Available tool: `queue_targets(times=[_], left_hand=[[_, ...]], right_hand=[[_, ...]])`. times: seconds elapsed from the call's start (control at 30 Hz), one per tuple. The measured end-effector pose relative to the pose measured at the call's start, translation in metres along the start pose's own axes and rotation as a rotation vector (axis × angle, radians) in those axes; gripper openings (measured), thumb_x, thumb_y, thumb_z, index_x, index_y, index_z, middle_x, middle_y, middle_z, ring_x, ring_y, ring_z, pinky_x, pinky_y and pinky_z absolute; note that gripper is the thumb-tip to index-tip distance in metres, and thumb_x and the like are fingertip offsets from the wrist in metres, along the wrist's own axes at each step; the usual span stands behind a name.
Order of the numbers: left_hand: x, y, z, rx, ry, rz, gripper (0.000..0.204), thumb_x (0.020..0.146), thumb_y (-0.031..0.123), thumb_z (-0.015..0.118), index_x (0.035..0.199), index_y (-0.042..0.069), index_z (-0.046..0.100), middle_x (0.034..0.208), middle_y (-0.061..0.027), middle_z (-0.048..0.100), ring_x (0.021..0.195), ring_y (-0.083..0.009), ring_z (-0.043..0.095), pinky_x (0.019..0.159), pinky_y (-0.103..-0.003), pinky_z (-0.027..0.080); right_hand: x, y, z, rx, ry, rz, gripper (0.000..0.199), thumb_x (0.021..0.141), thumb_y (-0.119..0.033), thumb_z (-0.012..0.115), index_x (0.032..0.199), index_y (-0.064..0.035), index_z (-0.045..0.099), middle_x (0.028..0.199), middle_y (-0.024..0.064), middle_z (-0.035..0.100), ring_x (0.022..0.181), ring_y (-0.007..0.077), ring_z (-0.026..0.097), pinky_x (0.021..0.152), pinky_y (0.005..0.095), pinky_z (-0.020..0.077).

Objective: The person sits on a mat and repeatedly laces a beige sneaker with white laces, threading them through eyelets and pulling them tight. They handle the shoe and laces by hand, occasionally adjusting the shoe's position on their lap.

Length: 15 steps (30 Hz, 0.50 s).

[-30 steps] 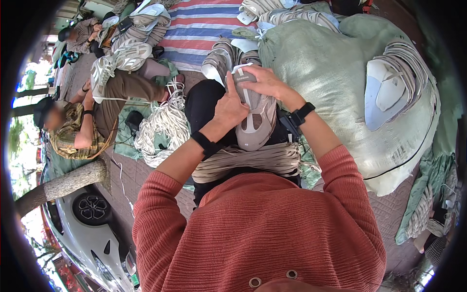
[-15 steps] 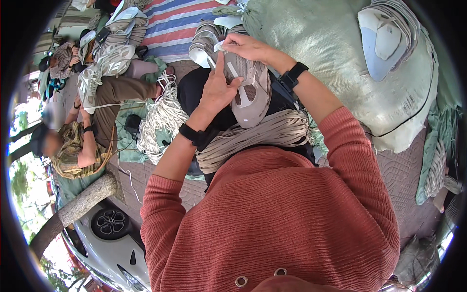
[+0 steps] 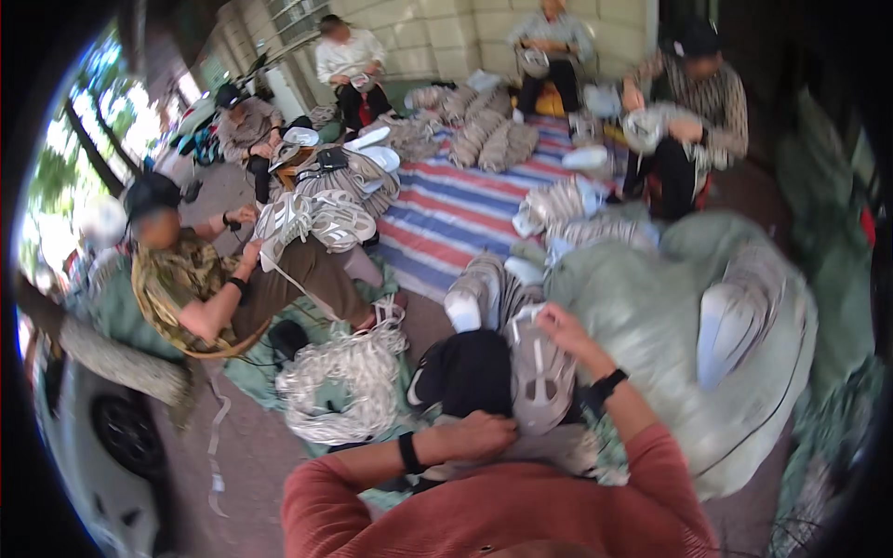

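While a bulging pale-green woven sack slumps on the right and a tangled heap of white laces on the left, a black-clothed knee sits between them, a grey-beige shoe upper with white strips just right of it. The right hand bends at the upper's far end, the left hand curls near its toe; blurred, I can't tell whether either pinches anything.

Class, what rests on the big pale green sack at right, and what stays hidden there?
A stack of grey shoe uppers, with pale blue-white parts, rests on the sack. The sack's surface beneath is covered; its contents cannot be seen.
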<state>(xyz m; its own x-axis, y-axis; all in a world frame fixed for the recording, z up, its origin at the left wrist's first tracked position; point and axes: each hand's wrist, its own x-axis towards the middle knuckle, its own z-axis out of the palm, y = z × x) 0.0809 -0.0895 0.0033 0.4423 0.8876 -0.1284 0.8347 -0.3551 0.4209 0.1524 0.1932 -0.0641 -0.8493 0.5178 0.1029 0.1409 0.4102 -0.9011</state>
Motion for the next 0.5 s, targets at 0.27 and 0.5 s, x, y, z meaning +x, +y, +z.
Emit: queue_targets(times=[0.27,0.5], left_hand=[[0.007,-0.008,-0.01,-0.383,0.343,-0.133,0.021,0.096,0.023,0.05,0.091,0.002,0.047,0.085,-0.018,0.056,0.077,-0.038,0.058,0.068,-0.045,0.048],[0.005,-0.027,-0.08,-1.585,0.519,-0.235,0.006,0.093,0.014,0.052,0.094,0.008,0.05,0.066,0.0056,0.041,0.05,-0.0027,0.034,0.042,-0.019,0.023]], right_hand=[[-0.027,-0.069,-0.011,-0.473,0.163,-0.378,0.021,0.087,-0.014,0.062,0.105,-0.003,0.06,0.097,0.0108,0.061,0.093,0.0253,0.058,0.085,0.0343,0.0451],[-0.097,-0.169,-0.015,0.498,-0.614,0.326,0.029,0.101,-0.023,0.046,0.096,0.0012,0.062,0.078,0.0053,0.062,0.07,0.0126,0.058,0.066,0.0266,0.0466]])
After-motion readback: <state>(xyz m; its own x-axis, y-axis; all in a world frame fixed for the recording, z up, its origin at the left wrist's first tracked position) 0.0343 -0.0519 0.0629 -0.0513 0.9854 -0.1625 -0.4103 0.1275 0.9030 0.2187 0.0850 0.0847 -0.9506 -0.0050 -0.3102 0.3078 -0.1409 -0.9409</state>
